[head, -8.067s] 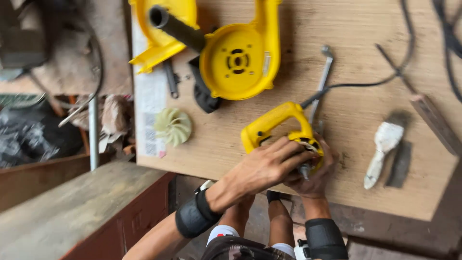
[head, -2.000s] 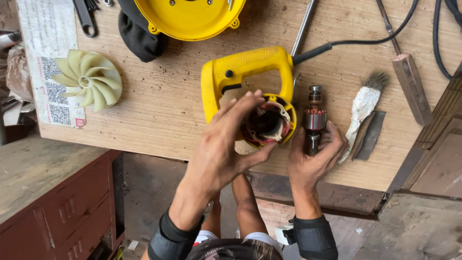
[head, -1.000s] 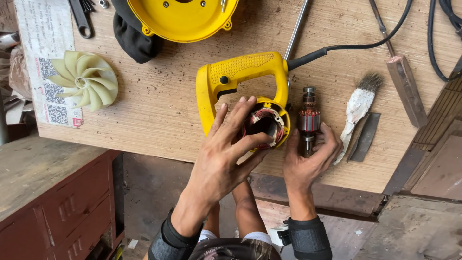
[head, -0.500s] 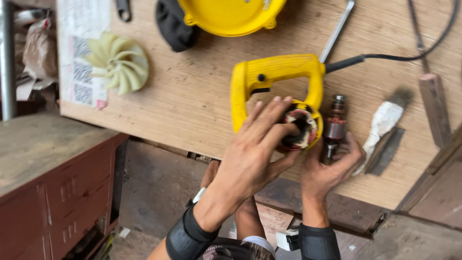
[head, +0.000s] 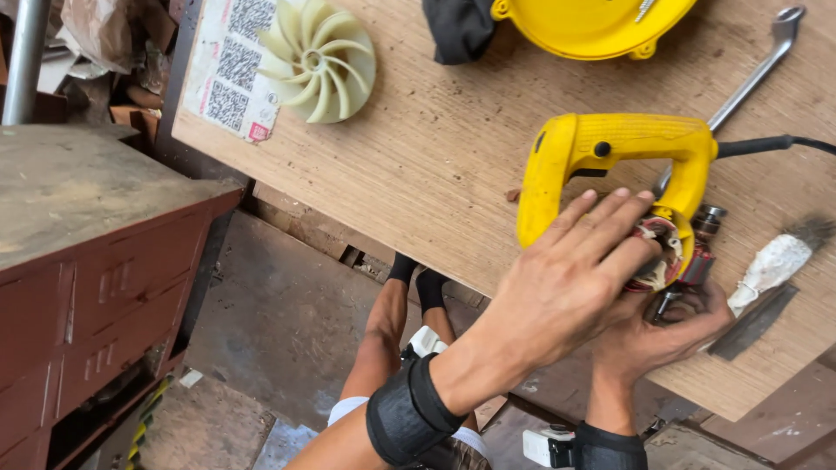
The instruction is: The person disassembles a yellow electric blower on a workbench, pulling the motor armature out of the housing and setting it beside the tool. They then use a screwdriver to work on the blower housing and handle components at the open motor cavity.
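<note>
Left hand (head: 566,287) lies flat, fingers spread, over the open end of the yellow motor housing (head: 610,174) at the plywood bench (head: 418,165) edge. Right hand (head: 662,335) beneath cups the armature (head: 697,257); its finger grip cannot be told. Risk: the armature could slip and drop off the near edge, or windings snag under pressure.

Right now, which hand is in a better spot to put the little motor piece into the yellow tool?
Probably the right hand: it holds the motor piece right beside the yellow tool. The left hand lies flat over the tool's open end, steadying it.
</note>
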